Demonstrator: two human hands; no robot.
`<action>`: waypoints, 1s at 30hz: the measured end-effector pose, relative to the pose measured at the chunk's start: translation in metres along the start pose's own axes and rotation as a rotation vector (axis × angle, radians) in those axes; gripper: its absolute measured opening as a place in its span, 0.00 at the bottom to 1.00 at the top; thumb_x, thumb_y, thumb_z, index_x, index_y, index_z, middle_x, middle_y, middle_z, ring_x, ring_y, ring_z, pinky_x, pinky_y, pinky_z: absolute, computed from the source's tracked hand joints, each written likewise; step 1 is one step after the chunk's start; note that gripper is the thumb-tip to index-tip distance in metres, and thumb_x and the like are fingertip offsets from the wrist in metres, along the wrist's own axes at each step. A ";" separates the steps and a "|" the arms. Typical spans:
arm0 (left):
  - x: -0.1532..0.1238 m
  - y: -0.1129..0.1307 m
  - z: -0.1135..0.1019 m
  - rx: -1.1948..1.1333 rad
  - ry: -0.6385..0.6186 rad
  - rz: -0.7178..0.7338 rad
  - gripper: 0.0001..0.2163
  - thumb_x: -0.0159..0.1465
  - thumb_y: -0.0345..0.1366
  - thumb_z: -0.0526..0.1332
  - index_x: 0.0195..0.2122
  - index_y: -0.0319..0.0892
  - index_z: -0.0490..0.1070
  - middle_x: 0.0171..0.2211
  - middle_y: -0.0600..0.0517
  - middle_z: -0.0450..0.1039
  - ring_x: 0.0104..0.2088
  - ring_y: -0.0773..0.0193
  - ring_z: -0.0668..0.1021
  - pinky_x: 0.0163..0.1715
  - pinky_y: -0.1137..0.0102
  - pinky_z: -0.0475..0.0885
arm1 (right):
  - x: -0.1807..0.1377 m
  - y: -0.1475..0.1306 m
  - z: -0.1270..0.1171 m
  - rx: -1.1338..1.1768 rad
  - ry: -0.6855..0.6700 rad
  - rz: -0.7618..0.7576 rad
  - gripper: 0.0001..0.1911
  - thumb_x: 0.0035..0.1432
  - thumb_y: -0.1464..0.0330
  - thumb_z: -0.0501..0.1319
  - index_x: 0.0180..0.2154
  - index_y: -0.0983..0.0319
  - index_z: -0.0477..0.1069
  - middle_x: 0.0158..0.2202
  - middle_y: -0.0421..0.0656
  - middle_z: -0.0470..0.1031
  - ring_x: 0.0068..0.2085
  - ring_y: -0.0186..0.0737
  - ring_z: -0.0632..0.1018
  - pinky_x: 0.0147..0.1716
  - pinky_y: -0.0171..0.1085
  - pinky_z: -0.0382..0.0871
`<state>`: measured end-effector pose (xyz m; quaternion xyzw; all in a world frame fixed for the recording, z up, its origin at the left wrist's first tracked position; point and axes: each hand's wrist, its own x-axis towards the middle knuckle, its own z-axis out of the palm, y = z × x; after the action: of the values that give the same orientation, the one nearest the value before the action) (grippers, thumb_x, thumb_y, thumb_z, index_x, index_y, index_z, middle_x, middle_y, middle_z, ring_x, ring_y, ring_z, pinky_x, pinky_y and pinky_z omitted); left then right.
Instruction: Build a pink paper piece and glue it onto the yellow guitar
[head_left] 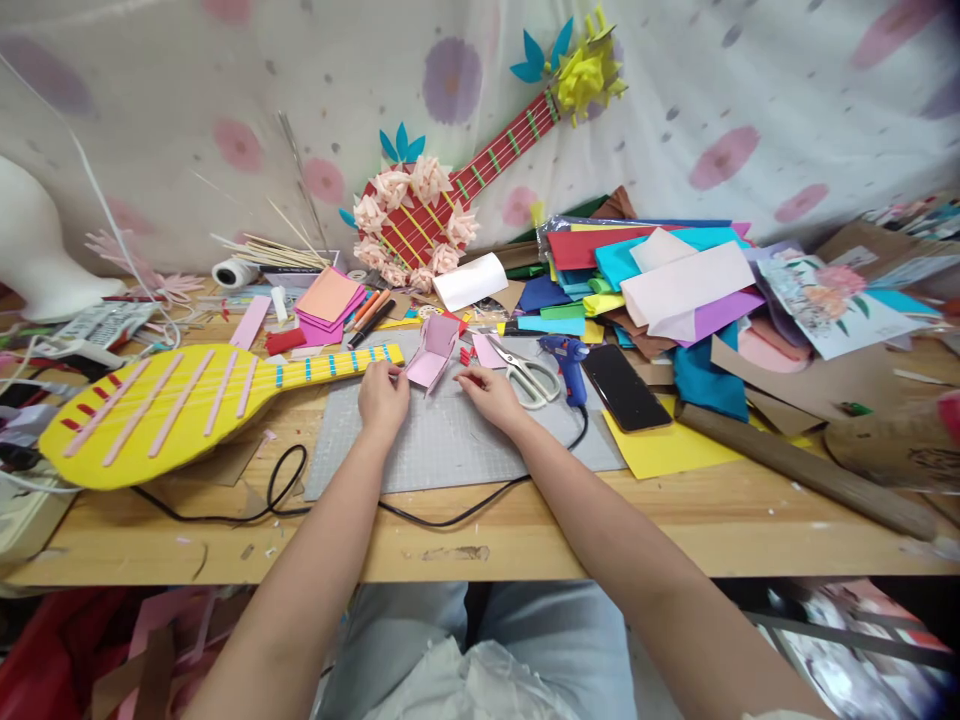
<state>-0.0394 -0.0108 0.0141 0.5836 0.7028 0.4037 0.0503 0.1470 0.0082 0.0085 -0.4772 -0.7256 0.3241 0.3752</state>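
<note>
My left hand (382,395) rests on the grey cutting mat (450,445), its fingers pinching the left edge of a folded pink foam piece (431,355) that stands open like a small box. My right hand (487,392) lies just to the right of that piece, fingers curled and pinching a small red scrap (471,379). The end of the yellow cardboard guitar's neck (352,364) reaches up to my left hand.
The yellow guitar body (150,410) lies at the left. Scissors (525,375), a blue glue gun (566,358) with its black cord, and a dark phone (622,387) sit right of my hands. Coloured paper sheets (660,280) pile up at the right. A red flower-covered guitar (435,210) leans on the backdrop.
</note>
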 end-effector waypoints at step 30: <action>0.004 -0.003 0.005 -0.822 0.195 -0.435 0.05 0.55 0.32 0.58 0.30 0.40 0.61 0.30 0.52 0.70 0.30 0.69 0.75 0.33 0.68 0.73 | -0.008 -0.032 0.018 -0.172 -0.043 -0.054 0.11 0.55 0.64 0.52 0.34 0.59 0.72 0.27 0.38 0.73 0.28 0.33 0.70 0.31 0.31 0.61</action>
<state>-0.0403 -0.0045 0.0109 0.3141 0.5920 0.6813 0.2944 0.1194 -0.0118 0.0245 -0.4806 -0.7713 0.2606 0.3258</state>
